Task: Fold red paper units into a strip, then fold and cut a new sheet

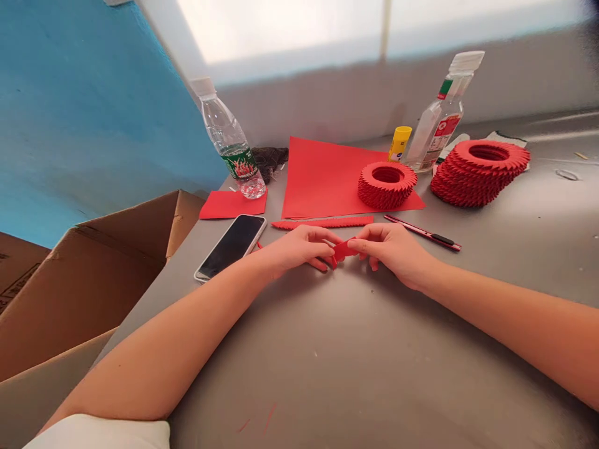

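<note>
Between my two hands, just above the grey table, is a small piece of folded red paper. My left hand pinches its left end, and my right hand pinches the right end with thumb and finger. Right behind the hands lies a long toothed strip of red paper. A red and black craft knife rests beyond my right hand. Farther back, a short ring of folded red paper sits on a large red sheet; a taller stack of such rings stands to its right.
A phone lies left of my hands, near an open cardboard box. A water bottle stands on small red paper. At the back are a yellow glue stick and a glass bottle.
</note>
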Demonstrator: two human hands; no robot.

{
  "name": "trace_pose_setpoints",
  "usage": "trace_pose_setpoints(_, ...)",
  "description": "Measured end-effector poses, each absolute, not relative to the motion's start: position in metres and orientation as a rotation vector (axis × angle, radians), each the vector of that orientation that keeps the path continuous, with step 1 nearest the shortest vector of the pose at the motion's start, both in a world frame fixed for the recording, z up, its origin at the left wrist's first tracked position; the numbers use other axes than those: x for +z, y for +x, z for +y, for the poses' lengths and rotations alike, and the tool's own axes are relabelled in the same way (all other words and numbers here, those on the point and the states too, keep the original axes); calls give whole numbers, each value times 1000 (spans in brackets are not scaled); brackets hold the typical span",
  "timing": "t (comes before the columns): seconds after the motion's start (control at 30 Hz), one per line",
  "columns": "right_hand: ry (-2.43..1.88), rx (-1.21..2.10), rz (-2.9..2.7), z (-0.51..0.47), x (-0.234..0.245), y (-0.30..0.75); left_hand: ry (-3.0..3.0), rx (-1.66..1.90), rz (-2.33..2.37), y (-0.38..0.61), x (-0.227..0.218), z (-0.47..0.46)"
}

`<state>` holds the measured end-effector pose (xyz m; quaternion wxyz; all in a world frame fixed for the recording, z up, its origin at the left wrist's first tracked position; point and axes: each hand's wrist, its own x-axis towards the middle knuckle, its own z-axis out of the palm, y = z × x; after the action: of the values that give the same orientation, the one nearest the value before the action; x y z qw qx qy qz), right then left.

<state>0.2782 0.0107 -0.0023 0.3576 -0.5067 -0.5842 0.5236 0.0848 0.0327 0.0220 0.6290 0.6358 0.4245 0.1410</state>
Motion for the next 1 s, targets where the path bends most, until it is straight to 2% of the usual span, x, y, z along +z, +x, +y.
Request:
trace_pose_setpoints(0.2, -1411, 1226, -1698, 10, -6, 279, 1947, 302, 1248, 92, 20, 21)
trace_pose_setpoints(0.3, -1463, 997, -1835, 12, -10, 281, 2381, 369, 1327, 94, 13, 16)
trace_pose_setpoints(0.43, -1442, 624, -2064, 14, -13, 284, 2774, 257, 1260, 94, 4, 17)
trace_pose_setpoints(0.63, -1292, 307, -2361, 16, -15, 289, 2864, 231, 1219, 92, 1, 19)
trace_pose_setpoints(1.0, -839, 47, -2664, 15, -11, 296, 2825, 218, 1250, 93, 3, 18)
